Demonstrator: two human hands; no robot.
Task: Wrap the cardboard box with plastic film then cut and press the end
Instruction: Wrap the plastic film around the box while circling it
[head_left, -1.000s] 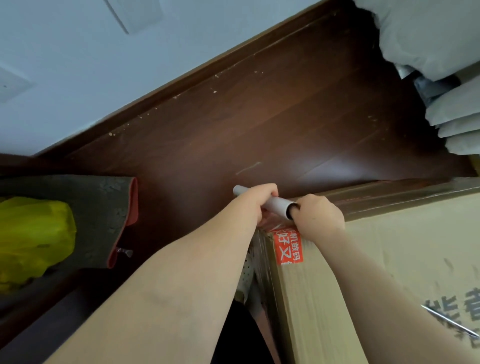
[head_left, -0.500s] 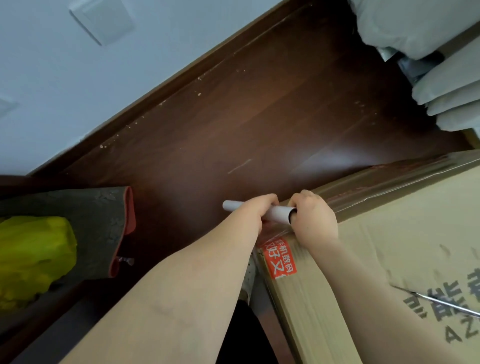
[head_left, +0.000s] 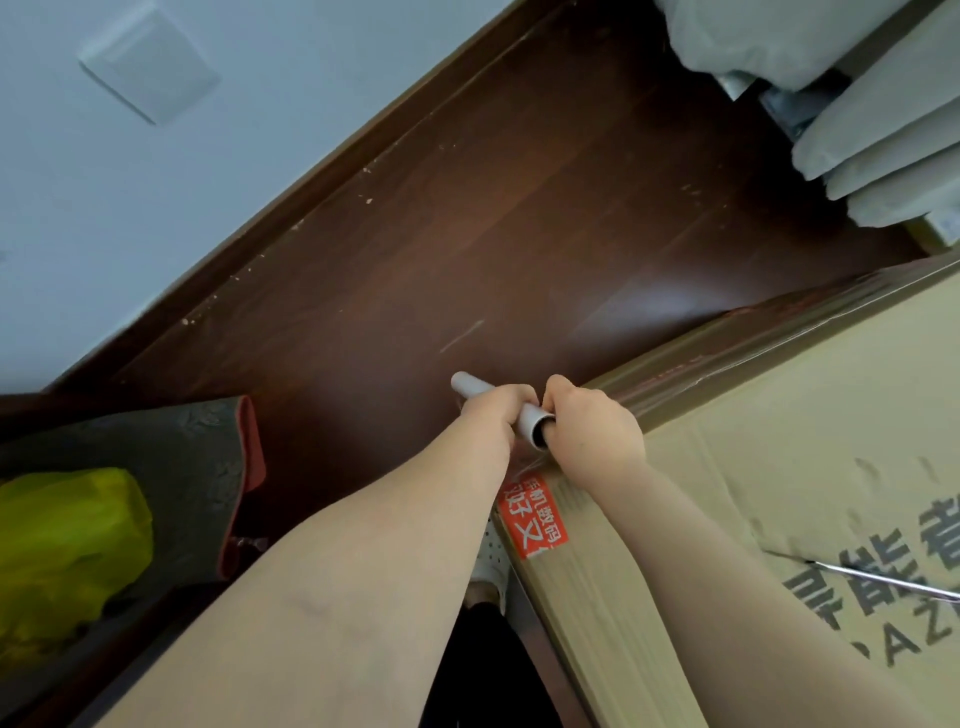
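Observation:
A large cardboard box (head_left: 779, 467) with dark printed characters and a red label (head_left: 530, 514) fills the lower right. Clear plastic film (head_left: 753, 358) lies stretched along its far upper edge. At the box's near corner, my left hand (head_left: 493, 415) grips the middle of a white film roll tube (head_left: 470, 385). My right hand (head_left: 592, 431) holds the tube's near end, just above the box's corner. The film between the tube and the box is mostly hidden by my hands.
Dark wooden floor (head_left: 493, 234) runs beside a pale wall (head_left: 130, 182). A grey mat with a red edge (head_left: 171, 467) and a yellow bag (head_left: 62, 540) lie at left. White padded bundles (head_left: 857, 114) sit top right. A thin metal rod (head_left: 872, 577) rests on the box.
Both hands with the tube have shifted slightly left and down along the box corner, and the view has tilted, so more of the box's top and film edge shows.

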